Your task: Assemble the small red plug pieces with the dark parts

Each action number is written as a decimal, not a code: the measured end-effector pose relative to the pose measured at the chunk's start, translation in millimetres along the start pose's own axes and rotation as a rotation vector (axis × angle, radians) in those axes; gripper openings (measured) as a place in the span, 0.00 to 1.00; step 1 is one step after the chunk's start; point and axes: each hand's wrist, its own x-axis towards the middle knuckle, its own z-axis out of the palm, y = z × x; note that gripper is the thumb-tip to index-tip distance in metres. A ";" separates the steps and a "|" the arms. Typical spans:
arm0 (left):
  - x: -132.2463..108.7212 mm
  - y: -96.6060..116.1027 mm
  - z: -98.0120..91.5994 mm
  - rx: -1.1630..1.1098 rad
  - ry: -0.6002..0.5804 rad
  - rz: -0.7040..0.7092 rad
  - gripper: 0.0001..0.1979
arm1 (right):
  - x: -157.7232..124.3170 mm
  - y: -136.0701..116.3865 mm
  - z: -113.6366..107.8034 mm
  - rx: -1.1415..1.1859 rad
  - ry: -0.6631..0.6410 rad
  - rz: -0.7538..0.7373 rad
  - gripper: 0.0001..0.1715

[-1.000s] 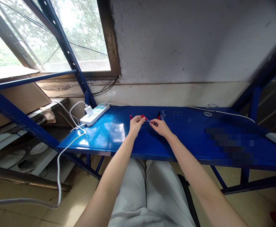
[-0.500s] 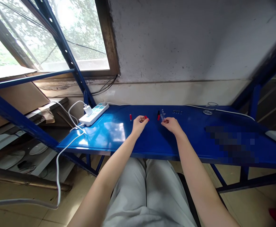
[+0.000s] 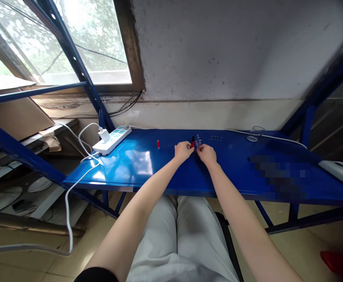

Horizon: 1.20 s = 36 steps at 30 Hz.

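Note:
Both my hands rest close together on the blue metal shelf (image 3: pixel 165 172), near its far edge. My left hand (image 3: pixel 182 151) has its fingers curled around a small red piece. My right hand (image 3: pixel 207 153) is pinched shut right beside it, and what it holds is too small to make out. Just beyond the fingertips stand a small black-and-red part (image 3: pixel 193 141) and a few clear small parts (image 3: pixel 198 140). A lone red cap (image 3: pixel 158 144) stands further left on the shelf.
A white power strip (image 3: pixel 111 140) with a plugged charger and white cable lies at the shelf's left rear. A row of tiny dark parts (image 3: pixel 215 138) and a small glass dish (image 3: pixel 255 133) sit near the wall. A white object (image 3: pixel 338 170) lies far right.
My hands first held a red-capped thin piece between them, then parted. Now the left hand has moved right with the red piece and both hands meet near the black-and-red part.

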 end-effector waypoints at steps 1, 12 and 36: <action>0.6 1.0 1.9 0.013 0.006 -0.010 0.04 | 0.2 -0.1 0.0 -0.006 0.000 0.007 0.10; 5.6 -1.6 15.4 0.171 -0.037 -0.071 0.06 | 1.8 1.9 1.8 -0.036 0.017 0.013 0.08; 2.0 -47.5 -137.2 0.781 -0.075 0.174 0.17 | -17.7 -16.4 -15.6 0.308 0.319 -0.214 0.09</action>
